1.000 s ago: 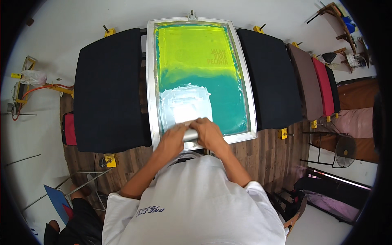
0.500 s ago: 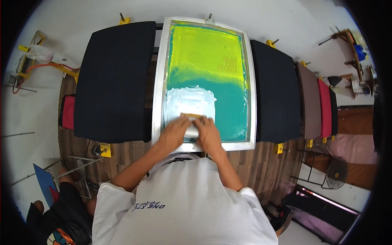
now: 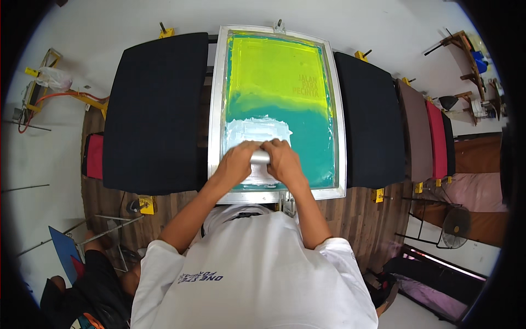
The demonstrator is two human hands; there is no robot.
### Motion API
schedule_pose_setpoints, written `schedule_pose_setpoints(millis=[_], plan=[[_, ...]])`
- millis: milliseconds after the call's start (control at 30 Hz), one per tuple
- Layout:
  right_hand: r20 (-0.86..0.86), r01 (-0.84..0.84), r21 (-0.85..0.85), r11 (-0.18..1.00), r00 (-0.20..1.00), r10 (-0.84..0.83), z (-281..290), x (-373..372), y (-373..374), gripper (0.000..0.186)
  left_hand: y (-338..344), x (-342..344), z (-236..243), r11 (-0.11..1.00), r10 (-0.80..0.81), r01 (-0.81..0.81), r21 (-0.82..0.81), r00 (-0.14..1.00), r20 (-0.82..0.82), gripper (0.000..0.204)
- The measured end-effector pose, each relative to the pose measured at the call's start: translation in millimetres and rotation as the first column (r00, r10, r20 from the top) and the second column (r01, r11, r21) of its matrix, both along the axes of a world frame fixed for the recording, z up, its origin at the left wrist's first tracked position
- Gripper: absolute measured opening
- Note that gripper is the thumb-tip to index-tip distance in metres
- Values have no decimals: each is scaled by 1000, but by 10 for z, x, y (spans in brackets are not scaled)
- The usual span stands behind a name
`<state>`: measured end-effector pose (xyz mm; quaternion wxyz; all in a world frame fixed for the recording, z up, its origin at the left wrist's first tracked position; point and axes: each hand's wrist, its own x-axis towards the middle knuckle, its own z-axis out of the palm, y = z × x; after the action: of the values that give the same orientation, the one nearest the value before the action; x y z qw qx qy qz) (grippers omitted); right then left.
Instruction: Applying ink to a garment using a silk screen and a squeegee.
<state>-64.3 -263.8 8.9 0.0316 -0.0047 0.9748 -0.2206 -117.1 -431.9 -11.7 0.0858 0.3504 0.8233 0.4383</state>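
Both my hands are closed round a squeegee with a silver handle [image 3: 260,158], my left hand [image 3: 236,162] on one side and my right hand [image 3: 284,162] on the other. Their fingers hide its far edge and blade. It stands over a patch of white ink [image 3: 258,127] in the near left part of a printing screen. Teal mesh [image 3: 311,140] surrounds the ink, and the far half is yellow-green with faint lettering at its right. A silver metal frame [image 3: 340,148] borders the screen.
Dark fabric-covered boards flank the screen at left [image 3: 156,115] and right [image 3: 368,120]. Further right stand a brown board [image 3: 415,131] and a red one [image 3: 436,142]. A fan [image 3: 456,227] is at lower right. Another person's dark clothing [image 3: 90,288] shows at lower left.
My hands and the squeegee have moved away from my body, further up over the white ink. The squeegee has tilted, so its far edge no longer shows. The whole view has shifted slightly.
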Motion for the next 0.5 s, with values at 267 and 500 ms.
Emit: schedule_pose_setpoints(millis=[267, 500], plan=[[99, -33, -73, 997, 994, 40, 17, 823, -250, 61, -373, 871, 6, 969, -103, 74, -234, 988, -114, 46], [-7, -50, 16, 999, 999, 51, 116, 96, -132, 39, -198, 159, 163, 991, -5, 12, -131, 999, 49, 51]])
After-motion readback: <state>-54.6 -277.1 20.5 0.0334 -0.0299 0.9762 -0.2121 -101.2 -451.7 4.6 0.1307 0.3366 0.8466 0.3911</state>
